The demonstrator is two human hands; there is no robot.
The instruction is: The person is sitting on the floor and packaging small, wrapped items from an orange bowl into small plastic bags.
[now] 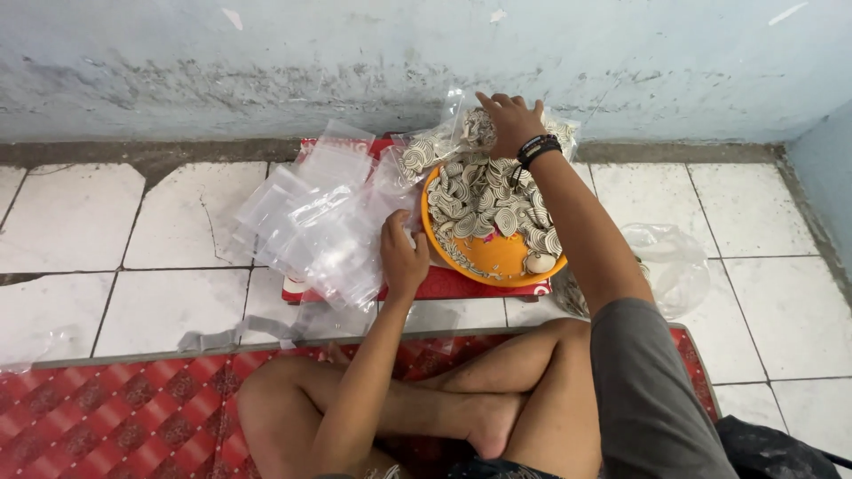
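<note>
We see bare white floor tiles [80,217] open on the left, and more on the right past a crumpled clear bag [674,262]. The middle is crowded: a heap of small clear zip bags [311,217], an orange bowl [497,257] full of striped discs [484,200], filled bags [435,146] behind it. The wall [355,53] blocks the far side. Crossed legs [426,399] and the red patterned mat [115,408] close the near side.

bags [311,213]: clear glossy plastic | bowl [497,257]: smooth orange plastic | floor tiles [71,213]: glazed white, cracked
</note>
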